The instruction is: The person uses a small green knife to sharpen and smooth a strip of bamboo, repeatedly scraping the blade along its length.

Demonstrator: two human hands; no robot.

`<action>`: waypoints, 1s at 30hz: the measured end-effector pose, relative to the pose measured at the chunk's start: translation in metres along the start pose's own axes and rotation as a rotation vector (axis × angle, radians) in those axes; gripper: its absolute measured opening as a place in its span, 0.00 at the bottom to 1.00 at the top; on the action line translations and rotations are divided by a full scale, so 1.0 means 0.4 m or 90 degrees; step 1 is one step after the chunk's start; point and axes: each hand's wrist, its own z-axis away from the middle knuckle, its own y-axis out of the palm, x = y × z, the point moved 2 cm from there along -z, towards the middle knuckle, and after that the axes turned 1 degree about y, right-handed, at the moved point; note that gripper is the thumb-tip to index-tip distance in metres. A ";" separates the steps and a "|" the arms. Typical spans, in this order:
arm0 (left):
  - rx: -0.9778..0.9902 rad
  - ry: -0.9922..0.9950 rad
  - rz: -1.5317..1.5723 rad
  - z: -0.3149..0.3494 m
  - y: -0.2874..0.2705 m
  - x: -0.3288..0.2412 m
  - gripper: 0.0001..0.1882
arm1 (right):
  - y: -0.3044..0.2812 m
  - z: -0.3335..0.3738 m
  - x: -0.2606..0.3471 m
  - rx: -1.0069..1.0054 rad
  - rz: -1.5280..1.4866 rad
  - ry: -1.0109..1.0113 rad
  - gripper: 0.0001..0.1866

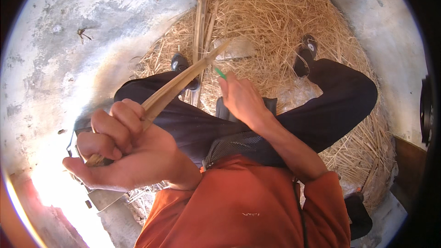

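In the head view, grips a long, split, straw-coloured strip (177, 88) in the left hand (135, 149), with curled fingers clamped around its near end. Slants along its long axis from lower left to upper right, away from the orange shirt (220, 193), narrowing to a tip above the loose straw (275, 9). Holds a slim green thing (221, 73) in the right hand (243, 96), with fingers closed on it, much nearer that tip than the left hand. Points up and leftward, across the strip's axis, just beside its lower edge; cannot tell whether touching.
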 end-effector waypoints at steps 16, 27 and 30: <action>-0.008 0.011 -0.048 -0.038 -0.010 0.011 0.29 | -0.019 0.000 0.030 0.027 -0.265 -0.018 0.17; -0.077 0.032 -0.078 -0.035 -0.023 0.004 0.28 | 0.012 -0.028 0.048 -0.011 -0.031 -0.040 0.16; -0.078 0.033 -0.090 -0.040 -0.012 0.009 0.29 | 0.028 -0.013 -0.003 0.000 -0.010 -0.082 0.18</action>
